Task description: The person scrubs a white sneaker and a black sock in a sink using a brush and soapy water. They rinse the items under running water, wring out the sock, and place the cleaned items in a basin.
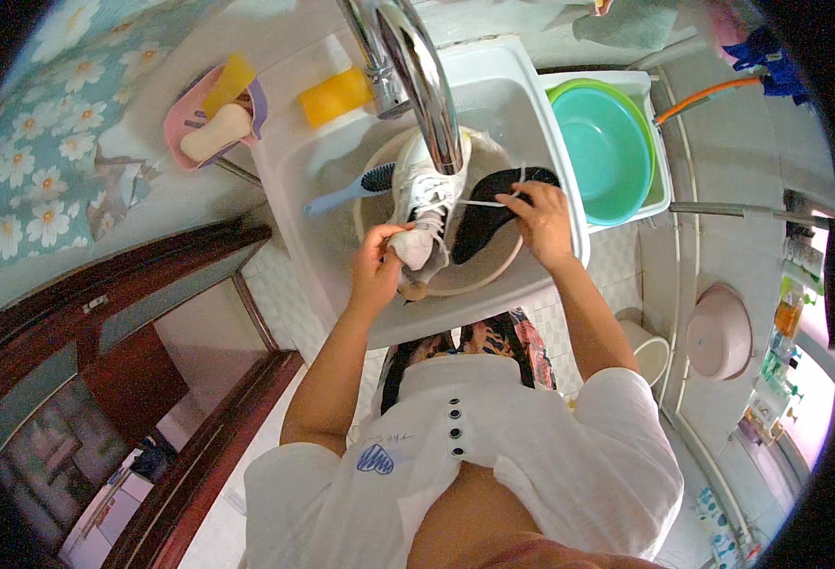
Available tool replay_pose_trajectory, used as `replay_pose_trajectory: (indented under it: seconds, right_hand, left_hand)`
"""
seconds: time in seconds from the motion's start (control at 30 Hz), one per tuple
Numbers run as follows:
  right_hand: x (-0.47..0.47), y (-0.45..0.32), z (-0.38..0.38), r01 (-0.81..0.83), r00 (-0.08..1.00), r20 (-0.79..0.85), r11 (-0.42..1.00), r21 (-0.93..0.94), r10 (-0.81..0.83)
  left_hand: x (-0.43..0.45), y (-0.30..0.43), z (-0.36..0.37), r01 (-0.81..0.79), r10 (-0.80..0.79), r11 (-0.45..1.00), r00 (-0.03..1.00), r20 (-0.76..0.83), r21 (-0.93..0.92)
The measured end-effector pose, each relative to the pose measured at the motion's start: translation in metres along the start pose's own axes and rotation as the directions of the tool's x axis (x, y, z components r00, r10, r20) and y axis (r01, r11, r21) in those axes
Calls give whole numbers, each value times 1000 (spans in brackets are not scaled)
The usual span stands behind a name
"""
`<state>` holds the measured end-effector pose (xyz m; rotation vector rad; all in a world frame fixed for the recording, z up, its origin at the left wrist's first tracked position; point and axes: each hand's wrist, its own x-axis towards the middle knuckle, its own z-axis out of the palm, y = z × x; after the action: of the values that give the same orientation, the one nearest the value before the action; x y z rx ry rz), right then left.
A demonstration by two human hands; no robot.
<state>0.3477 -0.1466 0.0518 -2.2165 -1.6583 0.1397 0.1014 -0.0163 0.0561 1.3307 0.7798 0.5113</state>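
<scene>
A white lace-up sneaker [424,192] rests over a round basin [485,281] in the sink, its toe beneath the faucet. My left hand [377,267] grips the shoe's tongue [414,247] near the ankle opening. From the eyelets a white shoelace [480,204] runs sideways to my right hand [544,217], which pinches it between thumb and fingers. Under that lace lies a black insole [485,213], slanting across the basin's right side. A blue-handled scrub brush [350,188] leans at the basin's left, its dark bristles partly beside the shoe.
The chrome faucet [424,85] arches over the sink [560,142]. A yellow sponge [336,96] sits on the ledge. On the left wall, a pink soap dish [179,128] holds a pale soap bar [215,133]. A turquoise basin [606,156] stands right of the sink.
</scene>
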Motion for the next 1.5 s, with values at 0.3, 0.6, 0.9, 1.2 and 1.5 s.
replay_pose_trajectory:
  seconds: [0.3,0.6,0.9,1.2,1.5]
  right_hand:
    - [12,3,-79,-30,966,-256,984,-176,-16]
    - [37,-49,-116,97,953,-280,992,-79,-116]
    - [71,-92,-59,318,944,-79,948,-31,-319]
    - [55,-89,54,470,842,393,859,-203,-369]
    - [70,-110,152,516,764,564,821,-243,-313]
  left_hand:
    - [27,-22,55,-90,58,980,982,178,176]
    - [13,-52,112,-334,176,849,909,378,409]
    - [-13,-73,-7,-45,171,694,980,-104,719]
    - [92,-84,-88,71,44,489,993,-106,870]
    - [119,-116,-70,234,-182,698,972,-148,677]
